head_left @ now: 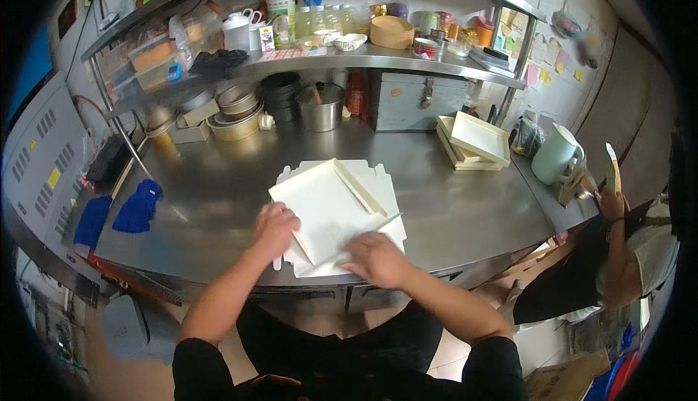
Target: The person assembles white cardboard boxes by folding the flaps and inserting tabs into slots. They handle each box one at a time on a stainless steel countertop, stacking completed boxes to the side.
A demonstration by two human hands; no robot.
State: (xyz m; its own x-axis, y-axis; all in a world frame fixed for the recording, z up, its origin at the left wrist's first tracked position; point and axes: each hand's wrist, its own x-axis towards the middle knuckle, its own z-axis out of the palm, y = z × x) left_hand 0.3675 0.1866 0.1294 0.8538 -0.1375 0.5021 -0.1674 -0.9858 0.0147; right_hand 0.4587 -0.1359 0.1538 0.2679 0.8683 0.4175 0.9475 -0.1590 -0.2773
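Observation:
A shallow white cardboard box (327, 201), partly folded, lies turned at an angle on a flat white cardboard blank (393, 190) with notched edges. Its right wall (361, 188) stands up, and a thin strip along its near right side (329, 263) is raised. My left hand (276, 230) is closed with curled fingers on the box's left wall. My right hand (376, 259) grips the near right side, its fingers bent over the raised strip. Part of that side is hidden under the right hand.
Folded white boxes (480, 139) are stacked at the back right, near a pale green kettle (554, 155). Blue gloves (138, 206) lie at the left. Pots (321, 107) and a grey metal box (418, 103) stand below a loaded shelf (320, 61). Another person (625, 255) stands at the right.

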